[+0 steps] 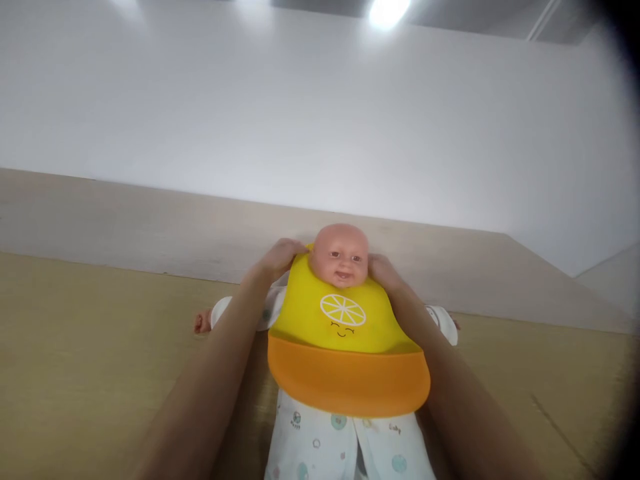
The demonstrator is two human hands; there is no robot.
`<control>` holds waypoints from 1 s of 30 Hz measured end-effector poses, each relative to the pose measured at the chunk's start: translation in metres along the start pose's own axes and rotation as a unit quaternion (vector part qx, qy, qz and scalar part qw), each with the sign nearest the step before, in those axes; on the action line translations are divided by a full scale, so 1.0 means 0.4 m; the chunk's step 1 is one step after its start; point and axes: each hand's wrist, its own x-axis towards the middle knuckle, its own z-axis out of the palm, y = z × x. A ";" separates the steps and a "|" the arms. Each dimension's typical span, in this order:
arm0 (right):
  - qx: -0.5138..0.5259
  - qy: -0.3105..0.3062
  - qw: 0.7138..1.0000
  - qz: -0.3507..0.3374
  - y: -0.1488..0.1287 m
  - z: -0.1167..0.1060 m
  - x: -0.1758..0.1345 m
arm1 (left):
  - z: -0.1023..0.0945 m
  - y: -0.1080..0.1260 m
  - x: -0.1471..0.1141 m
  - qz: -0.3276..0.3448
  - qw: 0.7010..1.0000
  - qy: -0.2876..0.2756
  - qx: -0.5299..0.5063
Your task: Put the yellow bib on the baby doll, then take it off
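Observation:
A baby doll [340, 253] in white printed clothes faces me, its arms spread to both sides. Over its chest lies a yellow bib [305, 307] with a citrus slice and a smiling face on it, and an orange catch pocket along the bottom. My left hand [286, 255] is closed at the bib's neck strap, on the left side of the doll's head. On the other side, my right hand [383, 270] is at the bib's neck edge, its fingers mostly hidden behind the head and bib.
The doll rests on a light wooden surface [100, 347]. Behind its head runs a pale raised board [150, 227], and a white wall [300, 120] rises beyond it. Ceiling lights [389, 12] show at the top.

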 end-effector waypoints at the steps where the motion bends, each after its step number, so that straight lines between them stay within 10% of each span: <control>1: 0.003 -0.002 1.000 0.000 0.000 -0.001 0.001 | 0.004 -0.004 0.000 -0.004 1.000 0.005 0.003; 11: 0.106 -0.045 0.993 0.020 0.034 0.006 0.011 | 0.015 -0.040 0.014 -0.043 0.999 0.018 0.024; 30: -0.033 -0.010 0.999 -0.030 0.048 0.009 0.034 | 0.003 -0.072 0.036 -0.016 0.985 0.067 0.160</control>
